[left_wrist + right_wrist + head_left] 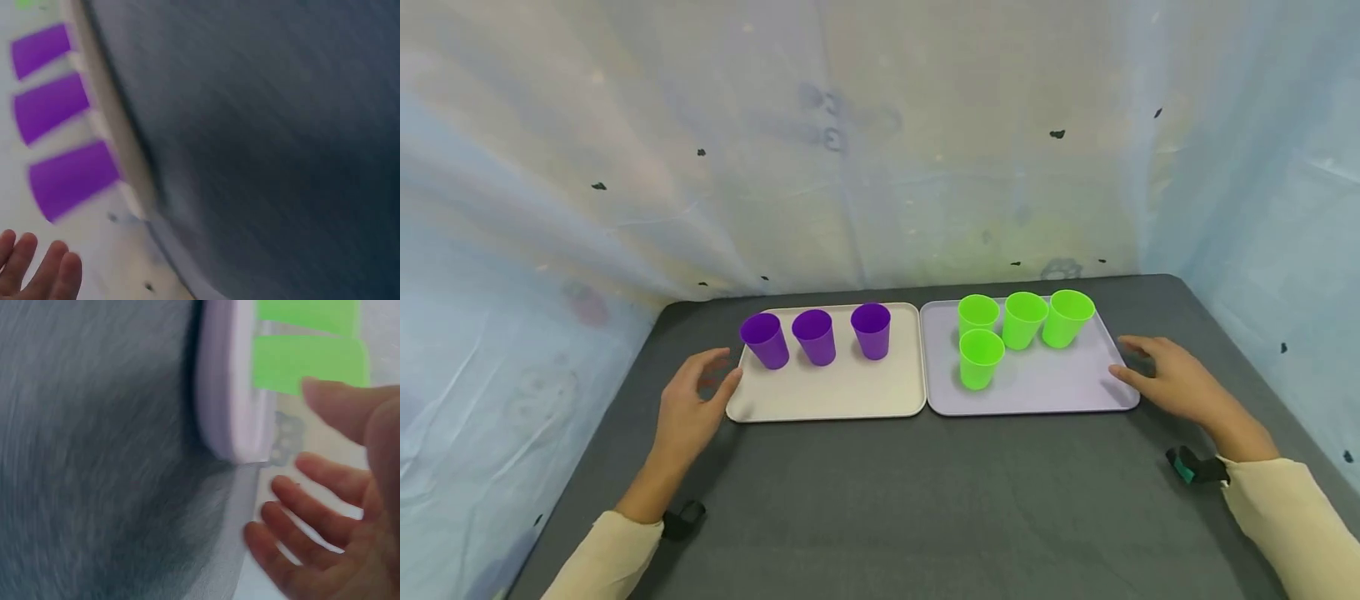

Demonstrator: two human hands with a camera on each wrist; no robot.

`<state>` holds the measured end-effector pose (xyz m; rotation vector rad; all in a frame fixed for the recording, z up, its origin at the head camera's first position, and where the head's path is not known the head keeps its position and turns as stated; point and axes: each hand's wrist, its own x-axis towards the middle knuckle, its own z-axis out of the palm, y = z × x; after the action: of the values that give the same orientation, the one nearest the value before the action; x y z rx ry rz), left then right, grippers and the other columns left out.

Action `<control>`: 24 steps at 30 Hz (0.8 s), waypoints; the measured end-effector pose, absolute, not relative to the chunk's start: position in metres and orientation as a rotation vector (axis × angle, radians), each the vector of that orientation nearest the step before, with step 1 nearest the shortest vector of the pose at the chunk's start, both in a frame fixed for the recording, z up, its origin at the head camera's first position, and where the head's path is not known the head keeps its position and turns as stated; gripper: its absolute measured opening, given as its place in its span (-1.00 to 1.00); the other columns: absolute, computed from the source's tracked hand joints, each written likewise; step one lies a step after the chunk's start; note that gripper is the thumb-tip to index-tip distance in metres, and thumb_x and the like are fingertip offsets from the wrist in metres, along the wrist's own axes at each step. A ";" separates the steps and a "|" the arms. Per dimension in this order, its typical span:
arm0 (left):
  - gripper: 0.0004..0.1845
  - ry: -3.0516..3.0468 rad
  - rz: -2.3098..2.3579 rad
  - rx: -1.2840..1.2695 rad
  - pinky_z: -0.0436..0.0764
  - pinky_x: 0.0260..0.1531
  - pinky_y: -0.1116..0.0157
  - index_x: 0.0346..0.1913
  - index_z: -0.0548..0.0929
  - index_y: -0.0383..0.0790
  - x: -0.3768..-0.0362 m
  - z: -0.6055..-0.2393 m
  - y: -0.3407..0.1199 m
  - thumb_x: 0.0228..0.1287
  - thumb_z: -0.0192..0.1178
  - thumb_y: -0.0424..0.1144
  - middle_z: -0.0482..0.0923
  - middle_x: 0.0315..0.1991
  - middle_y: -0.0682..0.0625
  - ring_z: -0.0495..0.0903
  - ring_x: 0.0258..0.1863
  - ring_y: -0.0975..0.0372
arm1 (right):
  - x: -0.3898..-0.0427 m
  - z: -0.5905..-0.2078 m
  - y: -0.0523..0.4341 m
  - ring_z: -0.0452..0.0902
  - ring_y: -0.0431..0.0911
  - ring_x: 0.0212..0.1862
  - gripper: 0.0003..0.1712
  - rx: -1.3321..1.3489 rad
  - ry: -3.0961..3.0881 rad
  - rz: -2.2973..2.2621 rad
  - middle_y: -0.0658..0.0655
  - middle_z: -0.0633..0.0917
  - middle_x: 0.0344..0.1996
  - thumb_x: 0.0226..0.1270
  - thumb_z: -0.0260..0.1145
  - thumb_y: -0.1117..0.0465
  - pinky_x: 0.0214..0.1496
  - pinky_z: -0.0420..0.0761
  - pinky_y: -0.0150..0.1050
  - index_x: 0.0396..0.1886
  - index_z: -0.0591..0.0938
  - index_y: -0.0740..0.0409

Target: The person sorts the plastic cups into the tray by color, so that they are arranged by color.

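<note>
Flanking the two trays, the left hand [688, 408] sits just beside the cream tray [842, 398], fingers loosely apart. The right hand [1172, 379], also relaxed and empty, seems to touch the lilac tray [1037, 392] at its right edge.

Two trays are lying side by side on the desk [880, 500], apparently touching. Three cups [814, 337] are standing in a row at the back of the left tray [835, 392]. Four cups [1022, 321] are clustering at the back of the right tray [1045, 387]. The left hand [688, 408] is sitting beside the left tray's outer edge, the right hand [1180, 383] beside the right tray's.
</note>
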<state>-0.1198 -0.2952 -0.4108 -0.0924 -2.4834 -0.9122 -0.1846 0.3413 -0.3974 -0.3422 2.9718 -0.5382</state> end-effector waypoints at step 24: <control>-0.26 -2.858 -0.290 -0.194 0.25 0.28 -0.30 0.36 0.40 -0.36 -0.172 -0.414 -0.355 0.39 0.16 0.18 0.31 0.38 -0.35 0.28 0.34 -0.29 | -0.227 -0.417 0.366 0.16 0.46 0.33 -0.29 -0.385 3.156 -0.278 0.53 0.33 0.30 0.60 -0.07 -0.16 0.30 0.18 0.42 0.35 0.40 0.38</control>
<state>-0.1720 -0.3552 -0.4141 -0.1937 -2.8582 -0.2902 -0.2271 0.3658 -0.4168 -0.3848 3.1556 -0.2776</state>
